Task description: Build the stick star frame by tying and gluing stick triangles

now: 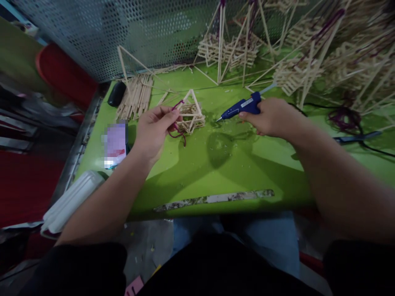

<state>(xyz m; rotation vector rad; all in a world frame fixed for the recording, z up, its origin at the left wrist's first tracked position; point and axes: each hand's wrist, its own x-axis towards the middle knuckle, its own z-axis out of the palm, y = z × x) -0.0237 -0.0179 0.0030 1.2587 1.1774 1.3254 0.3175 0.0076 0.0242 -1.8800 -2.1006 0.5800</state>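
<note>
**Glue gun poised beside a small stick pyramid**

The small stick pyramid point(191, 113) stood on the green table point(234, 172), and everything else is placed from it. The left hand point(154, 129) sat just to its left, fingers pinched shut on a purple cord point(177, 127) that looped down against the pyramid's near corner. To the pyramid's right, a little apart, the right hand point(271, 117) was wrapped around a blue glue gun point(243, 107), its nozzle aimed back towards the pyramid and hanging low over the table without touching the sticks.

Behind the pyramid and to its left lay a bundle of loose sticks point(135, 96); behind and to its right stood larger finished stick frames point(234, 49). In front of it, near the table's front edge, lay a long glue-stained ruler point(216, 198).

To do this well, I judge the cord should be kept taut and pressed to the exact joint while the nozzle comes in at a shallow angle; a small bead would be enough, and fingertips should stay clear of the hot tip and glue.
</note>
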